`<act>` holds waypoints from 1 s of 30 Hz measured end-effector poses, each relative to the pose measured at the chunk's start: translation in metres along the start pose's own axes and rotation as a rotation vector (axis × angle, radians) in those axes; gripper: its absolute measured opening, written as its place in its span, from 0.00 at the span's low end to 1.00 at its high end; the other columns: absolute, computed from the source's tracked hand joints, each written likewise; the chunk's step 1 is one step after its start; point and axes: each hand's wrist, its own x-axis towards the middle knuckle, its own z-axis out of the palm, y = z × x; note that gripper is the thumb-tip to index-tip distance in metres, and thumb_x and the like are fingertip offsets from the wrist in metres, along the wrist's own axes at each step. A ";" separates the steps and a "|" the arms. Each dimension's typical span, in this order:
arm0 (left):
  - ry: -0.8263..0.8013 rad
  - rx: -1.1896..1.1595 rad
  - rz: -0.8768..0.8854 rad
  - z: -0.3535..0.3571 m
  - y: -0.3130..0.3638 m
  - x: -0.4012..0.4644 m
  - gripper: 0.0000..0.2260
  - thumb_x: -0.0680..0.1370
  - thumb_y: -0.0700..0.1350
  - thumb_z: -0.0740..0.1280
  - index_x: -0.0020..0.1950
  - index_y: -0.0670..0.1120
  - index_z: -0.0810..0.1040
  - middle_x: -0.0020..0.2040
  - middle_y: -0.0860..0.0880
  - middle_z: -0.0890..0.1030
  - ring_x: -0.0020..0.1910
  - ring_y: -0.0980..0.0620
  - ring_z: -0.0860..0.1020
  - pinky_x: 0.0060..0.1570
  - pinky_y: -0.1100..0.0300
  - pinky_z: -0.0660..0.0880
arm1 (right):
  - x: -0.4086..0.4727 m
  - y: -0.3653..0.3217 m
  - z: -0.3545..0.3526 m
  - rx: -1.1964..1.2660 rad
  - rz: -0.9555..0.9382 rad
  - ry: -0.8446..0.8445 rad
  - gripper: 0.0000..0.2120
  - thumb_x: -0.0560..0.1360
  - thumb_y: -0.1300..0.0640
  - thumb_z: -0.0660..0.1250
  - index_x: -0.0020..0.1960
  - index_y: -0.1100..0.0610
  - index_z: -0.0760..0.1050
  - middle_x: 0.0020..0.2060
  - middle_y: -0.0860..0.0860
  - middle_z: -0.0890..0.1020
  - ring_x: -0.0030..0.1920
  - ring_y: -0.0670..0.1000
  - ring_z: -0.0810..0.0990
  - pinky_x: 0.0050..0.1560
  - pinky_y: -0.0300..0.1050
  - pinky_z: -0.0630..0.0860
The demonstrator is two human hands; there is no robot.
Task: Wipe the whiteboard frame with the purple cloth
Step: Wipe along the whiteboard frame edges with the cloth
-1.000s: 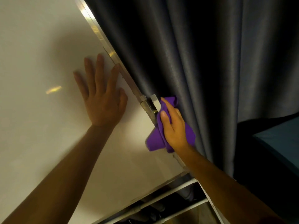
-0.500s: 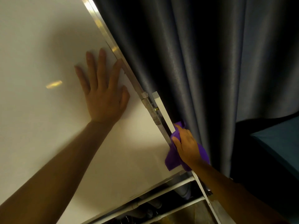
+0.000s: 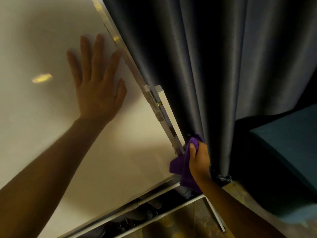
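The whiteboard (image 3: 42, 117) fills the left of the view, and its silver metal frame (image 3: 130, 62) runs diagonally down its right edge. My right hand (image 3: 199, 158) grips the purple cloth (image 3: 181, 167) and presses it against the frame near the board's lower right corner. Part of the cloth hangs below my palm. My left hand (image 3: 97, 86) lies flat on the board surface with fingers spread, its fingertips close to the frame higher up.
A dark grey curtain (image 3: 214, 66) hangs right behind the frame and touches my right hand. White stand bars (image 3: 154, 219) cross below the board. A teal cushion (image 3: 288, 152) sits at the right, above a brownish floor (image 3: 188, 225).
My right hand has slid the cloth down the frame from its middle bracket to the lower corner. My left hand has stayed flat on the board.
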 end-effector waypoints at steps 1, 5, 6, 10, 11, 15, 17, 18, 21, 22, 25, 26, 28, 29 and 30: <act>-0.016 0.000 0.019 -0.004 -0.003 -0.001 0.29 0.84 0.52 0.63 0.85 0.50 0.60 0.82 0.34 0.64 0.80 0.26 0.59 0.80 0.31 0.48 | 0.004 -0.004 -0.004 0.029 0.044 0.030 0.13 0.83 0.50 0.58 0.61 0.58 0.72 0.49 0.51 0.78 0.50 0.55 0.80 0.48 0.41 0.71; -0.109 -0.046 0.011 -0.020 -0.002 0.000 0.27 0.84 0.51 0.63 0.83 0.46 0.65 0.83 0.36 0.63 0.81 0.27 0.60 0.78 0.27 0.54 | 0.058 -0.076 -0.025 0.245 0.050 0.060 0.13 0.83 0.47 0.55 0.60 0.51 0.73 0.44 0.44 0.79 0.42 0.40 0.80 0.44 0.35 0.78; -0.132 -0.056 0.004 -0.026 0.000 -0.001 0.26 0.84 0.50 0.63 0.82 0.45 0.67 0.83 0.36 0.62 0.82 0.27 0.60 0.79 0.26 0.55 | 0.071 -0.101 -0.029 0.266 -0.022 0.049 0.14 0.83 0.46 0.55 0.61 0.51 0.74 0.43 0.45 0.80 0.41 0.40 0.80 0.41 0.33 0.78; -0.210 -0.018 -0.024 -0.052 -0.016 0.021 0.26 0.84 0.55 0.58 0.82 0.48 0.66 0.86 0.40 0.56 0.85 0.32 0.54 0.80 0.27 0.52 | 0.090 -0.197 -0.027 0.410 -0.148 -0.108 0.11 0.83 0.45 0.56 0.55 0.45 0.76 0.42 0.45 0.81 0.38 0.43 0.82 0.37 0.31 0.77; -0.207 0.007 -0.068 -0.060 -0.026 0.034 0.27 0.85 0.57 0.55 0.83 0.50 0.64 0.87 0.41 0.54 0.85 0.33 0.52 0.80 0.27 0.50 | 0.089 -0.214 -0.026 0.453 -0.131 -0.152 0.10 0.83 0.44 0.56 0.52 0.42 0.76 0.40 0.45 0.80 0.37 0.43 0.81 0.35 0.31 0.77; -0.277 0.030 -0.193 -0.075 -0.046 0.067 0.31 0.84 0.66 0.48 0.85 0.56 0.56 0.88 0.42 0.47 0.86 0.35 0.46 0.79 0.25 0.46 | 0.077 -0.236 -0.024 0.509 -0.054 -0.208 0.11 0.82 0.42 0.56 0.46 0.39 0.75 0.37 0.46 0.79 0.37 0.46 0.80 0.32 0.31 0.76; -0.309 0.056 -0.180 -0.073 -0.045 0.065 0.34 0.83 0.71 0.47 0.86 0.56 0.50 0.87 0.42 0.44 0.86 0.34 0.44 0.78 0.23 0.45 | 0.068 -0.233 -0.026 0.552 -0.022 -0.192 0.12 0.81 0.39 0.57 0.48 0.41 0.76 0.34 0.46 0.81 0.33 0.47 0.82 0.30 0.32 0.76; -0.313 0.075 -0.169 -0.070 -0.045 0.063 0.36 0.82 0.72 0.47 0.86 0.56 0.48 0.87 0.41 0.44 0.86 0.34 0.44 0.78 0.23 0.46 | 0.064 -0.231 -0.026 0.590 0.005 -0.194 0.13 0.80 0.38 0.58 0.49 0.42 0.77 0.33 0.46 0.82 0.32 0.47 0.83 0.31 0.33 0.77; -0.312 0.085 -0.146 -0.061 -0.049 0.060 0.38 0.81 0.73 0.45 0.86 0.55 0.44 0.87 0.40 0.44 0.86 0.32 0.46 0.77 0.21 0.49 | 0.051 -0.225 -0.030 0.641 0.064 -0.191 0.19 0.77 0.34 0.60 0.51 0.48 0.78 0.32 0.45 0.83 0.32 0.47 0.84 0.33 0.38 0.79; -0.312 0.086 -0.138 -0.057 -0.051 0.060 0.39 0.81 0.74 0.44 0.86 0.55 0.44 0.87 0.40 0.45 0.86 0.32 0.46 0.77 0.21 0.49 | 0.047 -0.224 -0.033 0.639 0.073 -0.191 0.20 0.77 0.34 0.60 0.51 0.49 0.78 0.33 0.46 0.84 0.32 0.48 0.84 0.34 0.39 0.79; -0.351 0.064 -0.127 -0.048 -0.053 0.059 0.41 0.79 0.75 0.40 0.87 0.55 0.44 0.87 0.40 0.46 0.85 0.32 0.47 0.77 0.21 0.49 | 0.038 -0.217 -0.038 0.593 0.074 -0.191 0.22 0.78 0.34 0.58 0.51 0.52 0.78 0.36 0.50 0.83 0.35 0.49 0.84 0.35 0.39 0.80; -0.370 0.057 -0.125 -0.045 -0.054 0.059 0.41 0.78 0.75 0.40 0.87 0.55 0.44 0.87 0.40 0.46 0.86 0.32 0.47 0.77 0.21 0.49 | 0.036 -0.213 -0.038 0.578 0.073 -0.185 0.22 0.78 0.34 0.58 0.50 0.52 0.78 0.36 0.49 0.82 0.35 0.49 0.83 0.35 0.38 0.80; -0.396 0.047 -0.124 -0.042 -0.057 0.058 0.42 0.78 0.75 0.39 0.87 0.54 0.45 0.87 0.40 0.46 0.85 0.32 0.47 0.77 0.21 0.49 | 0.032 -0.204 -0.037 0.548 0.070 -0.162 0.21 0.78 0.34 0.57 0.48 0.49 0.77 0.35 0.48 0.82 0.35 0.48 0.83 0.36 0.38 0.80; -0.407 0.038 -0.126 -0.042 -0.058 0.058 0.42 0.78 0.75 0.39 0.87 0.54 0.46 0.87 0.40 0.47 0.85 0.32 0.47 0.77 0.22 0.49 | 0.033 -0.198 -0.037 0.530 0.077 -0.152 0.19 0.78 0.34 0.57 0.47 0.48 0.77 0.35 0.49 0.82 0.37 0.50 0.84 0.37 0.40 0.81; -0.419 0.029 -0.126 -0.042 -0.059 0.059 0.41 0.78 0.75 0.40 0.87 0.54 0.47 0.87 0.40 0.47 0.85 0.32 0.48 0.77 0.22 0.49 | 0.032 -0.191 -0.035 0.506 0.086 -0.144 0.19 0.79 0.35 0.57 0.47 0.47 0.77 0.37 0.50 0.82 0.39 0.51 0.84 0.40 0.43 0.82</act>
